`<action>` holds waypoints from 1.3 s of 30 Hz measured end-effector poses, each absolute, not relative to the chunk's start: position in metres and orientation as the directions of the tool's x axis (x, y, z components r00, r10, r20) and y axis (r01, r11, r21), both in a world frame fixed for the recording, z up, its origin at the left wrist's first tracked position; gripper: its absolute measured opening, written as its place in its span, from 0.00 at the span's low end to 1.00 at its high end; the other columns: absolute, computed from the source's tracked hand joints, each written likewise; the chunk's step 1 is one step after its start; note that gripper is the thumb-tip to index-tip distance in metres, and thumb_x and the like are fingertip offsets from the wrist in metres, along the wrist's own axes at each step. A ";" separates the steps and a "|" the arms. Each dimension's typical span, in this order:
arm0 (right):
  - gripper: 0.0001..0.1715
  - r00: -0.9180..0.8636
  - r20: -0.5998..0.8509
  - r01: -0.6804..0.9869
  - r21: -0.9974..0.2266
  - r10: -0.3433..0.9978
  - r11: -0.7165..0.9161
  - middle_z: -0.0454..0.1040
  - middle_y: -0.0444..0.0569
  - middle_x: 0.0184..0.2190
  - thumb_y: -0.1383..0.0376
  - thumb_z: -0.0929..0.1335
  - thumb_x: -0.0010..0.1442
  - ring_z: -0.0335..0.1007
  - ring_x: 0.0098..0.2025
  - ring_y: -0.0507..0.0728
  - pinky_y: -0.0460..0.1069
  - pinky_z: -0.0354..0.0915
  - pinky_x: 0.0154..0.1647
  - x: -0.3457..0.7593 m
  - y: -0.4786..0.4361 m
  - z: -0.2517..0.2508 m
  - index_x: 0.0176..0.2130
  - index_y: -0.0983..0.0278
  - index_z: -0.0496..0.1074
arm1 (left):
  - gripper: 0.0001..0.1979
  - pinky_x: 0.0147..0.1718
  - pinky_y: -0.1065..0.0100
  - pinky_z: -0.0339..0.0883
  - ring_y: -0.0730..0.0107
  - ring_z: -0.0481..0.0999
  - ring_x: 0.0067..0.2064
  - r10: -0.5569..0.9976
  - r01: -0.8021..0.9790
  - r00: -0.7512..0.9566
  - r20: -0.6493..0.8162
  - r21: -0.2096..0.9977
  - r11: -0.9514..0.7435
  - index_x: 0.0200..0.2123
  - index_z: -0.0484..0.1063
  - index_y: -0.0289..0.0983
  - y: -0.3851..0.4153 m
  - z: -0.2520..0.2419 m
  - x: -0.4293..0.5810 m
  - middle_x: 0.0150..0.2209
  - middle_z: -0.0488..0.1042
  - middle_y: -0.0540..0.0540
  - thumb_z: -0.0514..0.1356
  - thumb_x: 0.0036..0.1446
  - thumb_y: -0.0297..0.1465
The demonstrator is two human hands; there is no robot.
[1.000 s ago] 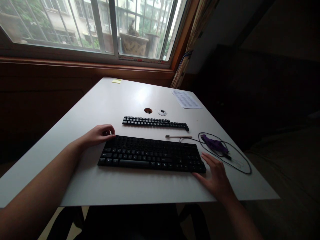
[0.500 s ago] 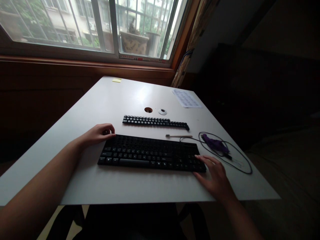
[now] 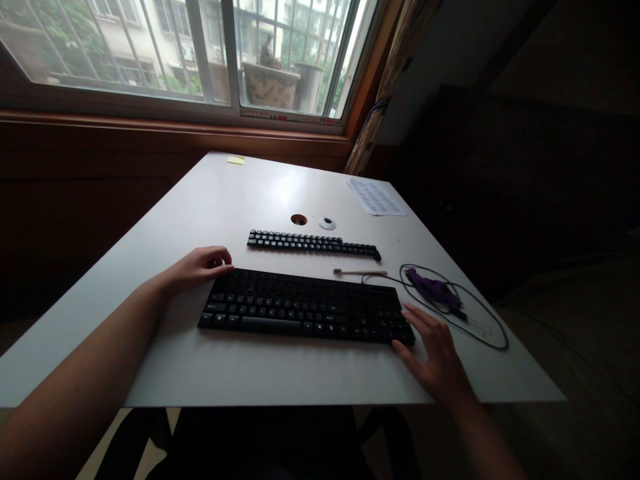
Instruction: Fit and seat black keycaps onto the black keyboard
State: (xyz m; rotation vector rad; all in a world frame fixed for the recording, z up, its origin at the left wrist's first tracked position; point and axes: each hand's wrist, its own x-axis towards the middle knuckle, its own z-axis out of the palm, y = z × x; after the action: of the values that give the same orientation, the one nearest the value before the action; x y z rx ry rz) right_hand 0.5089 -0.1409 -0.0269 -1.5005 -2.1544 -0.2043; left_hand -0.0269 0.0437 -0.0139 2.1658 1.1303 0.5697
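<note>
A black keyboard [image 3: 280,323] lies on the white desk; its lower rows carry keycaps, while the upper part looks dark and bare of caps. At its far left corner is my left hand [image 3: 207,262], fingers curled and closed, thumb and fingertips touching the corner. My right hand [image 3: 434,347] rests by the near right corner, open, with fingers stretched along the right edge and the thumb apart at the front edge. Behind the keyboard, loose black keycaps [image 3: 310,243] stand lined up in rows. A thin brush [image 3: 360,272] lies between them and the keyboard.
Right of the keyboard, a black cable [image 3: 493,347] loops round a purple cloth [image 3: 433,288], with thin wire pieces beside it. Farther back are a round cable hole [image 3: 299,219], its white cover [image 3: 327,223], printed paper [image 3: 377,197] and a yellow sticky note [image 3: 235,160].
My right hand has slid slightly right, its fingertips moving from the keys to the keyboard's right edge. My left hand stays at the far left corner. The view has shifted a little.
</note>
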 end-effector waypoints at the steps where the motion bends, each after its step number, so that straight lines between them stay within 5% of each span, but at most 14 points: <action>1: 0.34 -0.265 0.482 0.909 -0.164 0.835 0.384 0.66 0.56 0.61 0.60 0.69 0.64 0.63 0.62 0.68 0.66 0.62 0.61 0.509 -0.141 -0.027 0.66 0.55 0.57 | 0.16 0.31 0.70 0.63 0.69 0.70 0.32 0.837 0.570 0.539 0.089 0.693 -0.441 0.38 0.72 0.37 0.044 -0.014 -0.027 0.31 0.71 0.49 0.59 0.63 0.45; 39: 0.28 -0.215 0.569 0.921 -0.152 0.794 0.358 0.71 0.54 0.57 0.62 0.67 0.66 0.66 0.60 0.65 0.65 0.63 0.62 0.509 -0.141 -0.025 0.64 0.57 0.62 | 0.15 0.34 0.70 0.66 0.69 0.72 0.35 0.803 0.549 0.577 0.150 0.657 -0.517 0.38 0.76 0.36 0.045 -0.011 -0.025 0.36 0.74 0.47 0.58 0.64 0.42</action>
State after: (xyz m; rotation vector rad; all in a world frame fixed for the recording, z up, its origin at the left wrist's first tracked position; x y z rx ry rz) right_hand 0.5085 -0.1406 -0.0252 -1.4834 -2.0590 -0.2939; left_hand -0.0253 0.0448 -0.0112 2.2531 1.0751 0.6001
